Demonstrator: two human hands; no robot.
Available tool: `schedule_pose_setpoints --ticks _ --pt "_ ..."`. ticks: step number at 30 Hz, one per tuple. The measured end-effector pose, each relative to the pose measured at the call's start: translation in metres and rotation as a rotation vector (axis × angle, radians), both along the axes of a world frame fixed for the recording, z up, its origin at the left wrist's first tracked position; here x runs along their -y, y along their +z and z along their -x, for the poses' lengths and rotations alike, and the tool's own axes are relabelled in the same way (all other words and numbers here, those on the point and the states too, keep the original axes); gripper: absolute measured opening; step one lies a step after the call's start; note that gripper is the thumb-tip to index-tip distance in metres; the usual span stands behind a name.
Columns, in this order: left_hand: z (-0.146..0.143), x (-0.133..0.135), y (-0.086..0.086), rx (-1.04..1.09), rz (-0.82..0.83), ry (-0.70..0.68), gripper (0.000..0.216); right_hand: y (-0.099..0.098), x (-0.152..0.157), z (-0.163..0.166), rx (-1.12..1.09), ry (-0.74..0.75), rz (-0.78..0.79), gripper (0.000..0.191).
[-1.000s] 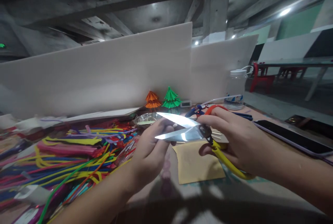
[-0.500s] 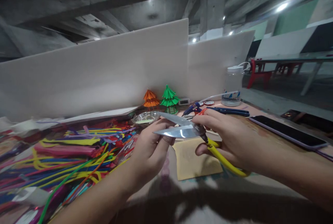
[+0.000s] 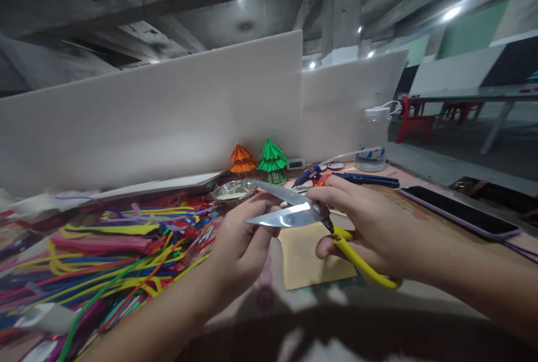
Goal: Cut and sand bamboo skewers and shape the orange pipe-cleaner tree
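Observation:
My right hand (image 3: 357,216) grips a pair of scissors (image 3: 294,216) with yellow handles. Their steel blades stand apart and point left, across the fingers of my other hand. My left hand (image 3: 244,238) is closed in a pinch just behind the blades. A small pale tip shows by its fingertips, but the blades hide most of whatever is there. Below the scissors, a yellow square of paper or card (image 3: 311,267) lies on the table.
Many coloured pipe cleaners (image 3: 126,255) cover the left side. Behind my hands are a glass dish (image 3: 233,190), orange (image 3: 241,158) and green (image 3: 272,154) paper trees, and a blue glue gun (image 3: 309,174). A phone (image 3: 458,210) and plastic bottle (image 3: 372,138) stand right.
The whole view has shifted slightly, so things sit a little further left. Both hands and the scissors keep nearly the same pose, with the blades still apart.

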State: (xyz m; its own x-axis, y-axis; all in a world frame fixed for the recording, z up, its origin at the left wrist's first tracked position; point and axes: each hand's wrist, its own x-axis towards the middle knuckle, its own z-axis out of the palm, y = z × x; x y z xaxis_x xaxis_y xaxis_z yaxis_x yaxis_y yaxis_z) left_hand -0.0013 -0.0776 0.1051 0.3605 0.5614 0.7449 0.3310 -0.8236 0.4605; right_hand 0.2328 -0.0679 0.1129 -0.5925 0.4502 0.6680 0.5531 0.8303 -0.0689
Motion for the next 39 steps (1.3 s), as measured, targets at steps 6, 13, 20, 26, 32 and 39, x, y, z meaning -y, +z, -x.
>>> schedule_pose_setpoints --ticks 6,13,20,26,32,39 --pt "-0.002 0.003 0.004 -0.006 -0.032 -0.006 0.031 0.001 0.001 -0.001 0.004 -0.021 0.023 0.054" --pt "-0.002 0.003 0.001 0.015 -0.007 -0.067 0.033 0.002 0.003 -0.001 0.004 -0.001 0.006 0.054" --pt "-0.002 0.003 0.000 0.010 -0.012 -0.050 0.031 0.001 0.004 0.000 0.035 -0.039 0.014 0.055" --pt "-0.003 0.000 -0.002 0.019 0.032 -0.023 0.034 -0.003 -0.004 -0.004 0.080 -0.032 0.005 0.056" --pt "-0.004 -0.005 -0.006 0.055 0.100 -0.034 0.031 -0.007 -0.008 -0.002 0.015 -0.007 0.154 0.044" --pt "-0.004 -0.003 -0.003 0.170 0.122 -0.114 0.027 -0.005 -0.013 -0.003 -0.147 -0.052 0.261 0.062"
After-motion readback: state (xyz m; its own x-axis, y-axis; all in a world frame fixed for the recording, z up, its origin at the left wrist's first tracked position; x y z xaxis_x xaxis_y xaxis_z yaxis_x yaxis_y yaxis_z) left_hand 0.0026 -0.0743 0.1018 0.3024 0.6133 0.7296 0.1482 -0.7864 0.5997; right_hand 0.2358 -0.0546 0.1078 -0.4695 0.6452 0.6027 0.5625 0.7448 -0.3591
